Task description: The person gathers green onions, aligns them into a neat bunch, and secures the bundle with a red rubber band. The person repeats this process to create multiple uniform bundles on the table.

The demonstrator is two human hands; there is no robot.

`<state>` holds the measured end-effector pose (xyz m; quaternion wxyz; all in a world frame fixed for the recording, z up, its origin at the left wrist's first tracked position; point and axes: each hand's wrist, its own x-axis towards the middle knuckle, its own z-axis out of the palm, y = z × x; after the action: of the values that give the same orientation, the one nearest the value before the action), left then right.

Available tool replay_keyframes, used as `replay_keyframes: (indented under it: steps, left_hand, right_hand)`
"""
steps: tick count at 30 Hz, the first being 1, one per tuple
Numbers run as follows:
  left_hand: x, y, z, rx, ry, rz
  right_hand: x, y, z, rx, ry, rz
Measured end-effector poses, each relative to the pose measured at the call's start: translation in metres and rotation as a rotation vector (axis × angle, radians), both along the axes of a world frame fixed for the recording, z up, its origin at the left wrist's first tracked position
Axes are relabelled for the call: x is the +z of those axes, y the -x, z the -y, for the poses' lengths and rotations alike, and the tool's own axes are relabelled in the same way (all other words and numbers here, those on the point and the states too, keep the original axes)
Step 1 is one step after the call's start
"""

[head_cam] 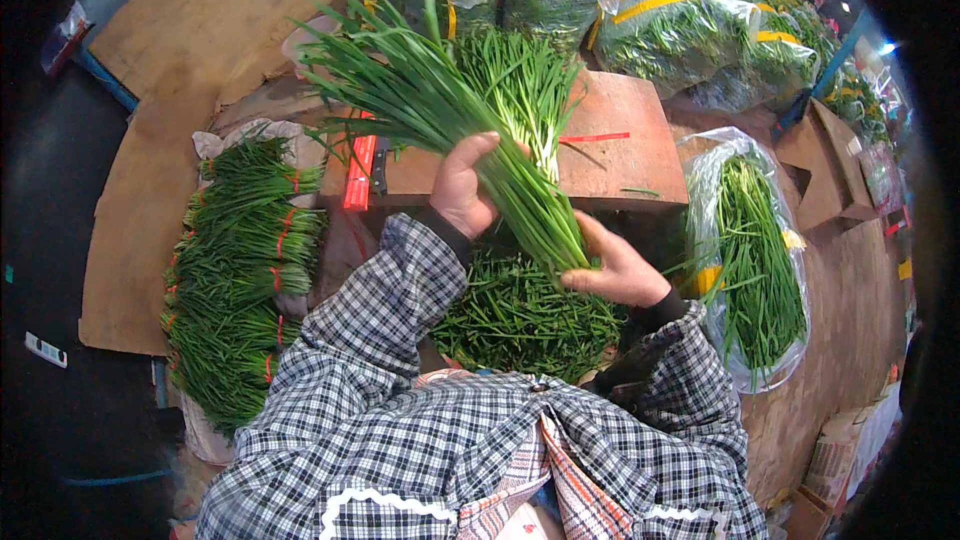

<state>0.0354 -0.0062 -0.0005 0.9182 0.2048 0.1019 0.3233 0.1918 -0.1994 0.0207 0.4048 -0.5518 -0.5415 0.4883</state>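
A long bunch of garlic chives (442, 105) lies slantwise across my two hands, its leaf tips towards the upper left. My left hand (466, 184) grips it around the middle, thumb on top. At the lower, cut end, my right hand (619, 259) closes its thumb and fingers on the stems. Just behind, a second loose heap of chives (529, 90) rests on a low wooden board (630, 142). Red tie strips (361, 172) lie stacked at the board's left, beside a dark tool (379, 172) that is partly hidden by leaves. A single red strip (596, 138) lies right of the heap.
Tied chive bundles (232, 277) are piled on cloth at the left. Trimmed leaf scraps (532, 322) fill the space below my hands. At right stands an open plastic bag of chives (757, 262), near a cardboard box (825, 157). Large wrapped bags of greens (675, 30) line the back.
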Motion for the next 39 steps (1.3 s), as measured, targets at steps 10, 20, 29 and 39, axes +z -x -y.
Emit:
replay_keyframes:
  steps: [10, 20, 29, 39]
  left_hand:
    - [-0.006, -0.015, 0.026, 0.064, -0.051, -0.053]
    - [-0.012, -0.024, 0.042, 0.184, 0.041, -0.302]
    - [-0.008, -0.024, 0.049, 0.014, -0.005, -0.421]
    - [0.009, -0.019, 0.064, -0.269, -0.502, -0.147]
  right_hand:
    - [-0.013, 0.031, -0.04, -0.238, -0.275, 0.297]
    - [-0.044, 0.04, -0.037, -0.23, 0.023, -0.194]
    - [-0.054, 0.054, -0.023, -0.289, 0.154, -0.533]
    - [-0.005, 0.016, -0.02, -0.397, -0.102, -0.781]
